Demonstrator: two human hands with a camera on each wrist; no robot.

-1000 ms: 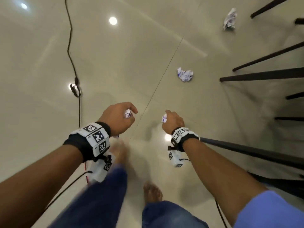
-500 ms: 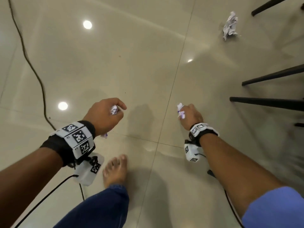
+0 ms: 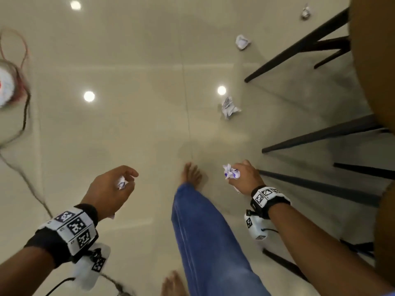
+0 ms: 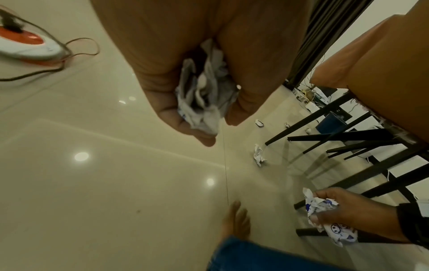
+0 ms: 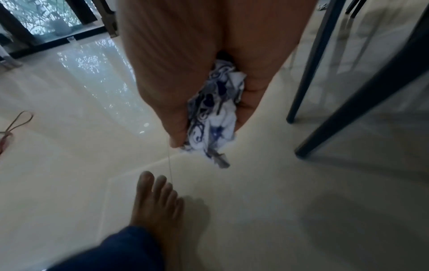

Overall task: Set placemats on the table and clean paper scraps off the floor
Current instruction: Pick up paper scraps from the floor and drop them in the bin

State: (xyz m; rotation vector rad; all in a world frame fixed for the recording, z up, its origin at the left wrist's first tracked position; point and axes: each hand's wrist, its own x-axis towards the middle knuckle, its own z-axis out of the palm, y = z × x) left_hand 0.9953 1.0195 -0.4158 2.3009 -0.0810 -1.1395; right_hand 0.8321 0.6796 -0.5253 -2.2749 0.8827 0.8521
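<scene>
My left hand (image 3: 119,186) is curled round a crumpled white paper scrap (image 3: 122,183), seen close in the left wrist view (image 4: 204,102). My right hand (image 3: 239,176) grips another crumpled scrap printed in blue (image 3: 230,171), also clear in the right wrist view (image 5: 213,117). Both hands hang at waist height above the glossy cream floor. More crumpled scraps lie on the floor ahead: one (image 3: 229,107) just beyond my right hand, a second (image 3: 242,42) farther off, and a third (image 3: 305,11) at the far top right.
Black chair and table legs (image 3: 299,45) slant across the right side beside brown seat cushions (image 3: 372,60). A white and orange clothes iron (image 4: 25,45) with its cord lies on the floor at far left. My bare right foot (image 3: 191,174) is forward.
I have walked forward: the near scrap on the floor is closer, and further scraps and a chair have come into view. Both hands still hold their paper.
</scene>
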